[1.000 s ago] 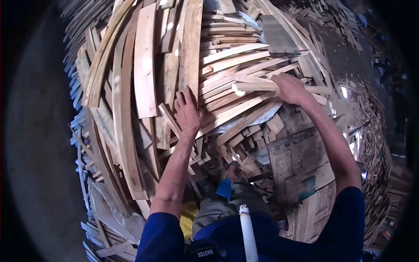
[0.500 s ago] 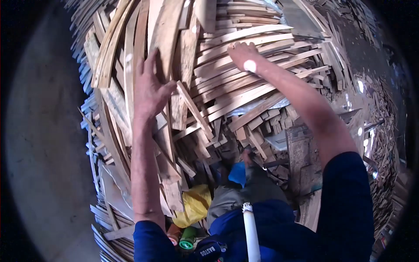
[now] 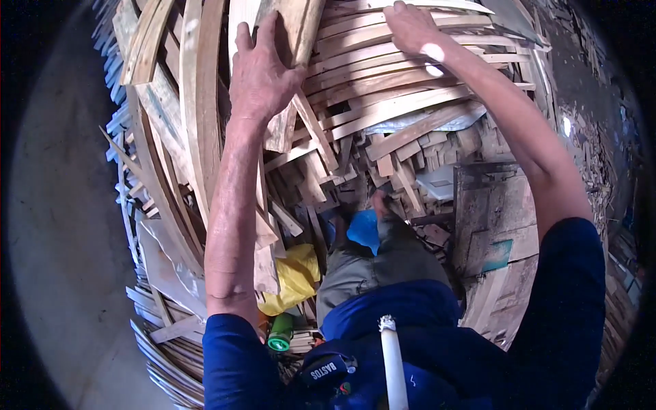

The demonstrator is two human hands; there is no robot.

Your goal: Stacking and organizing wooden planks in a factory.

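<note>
My left hand (image 3: 263, 78) is spread, fingers apart, over a broad rough board (image 3: 301, 27) at the top of the pile. Its thumb points right, near the upper end of a short narrow stick (image 3: 316, 133). Farther right, my right hand (image 3: 413, 31) bends its fingers over a pale wooden slat (image 3: 451, 20), one of several stacked crosswise. The fingers look closed on that slat, though their undersides are hidden. Long curved boards (image 3: 201, 89) stand to the left of my left hand.
Small wood offcuts (image 3: 410, 150) lie below the slats. A yellow plastic bag (image 3: 292, 280) and a green cylindrical container (image 3: 280, 333) are by my left side. A worn wooden panel (image 3: 488, 212) stands at right. Bare floor (image 3: 65, 225) runs along the left. A lit cigarette (image 3: 393, 362) juts up at the bottom.
The view has shifted, so the pile sits higher in it. My left hand has moved right and away across the boards; my right hand has shifted right and away along the slats.
</note>
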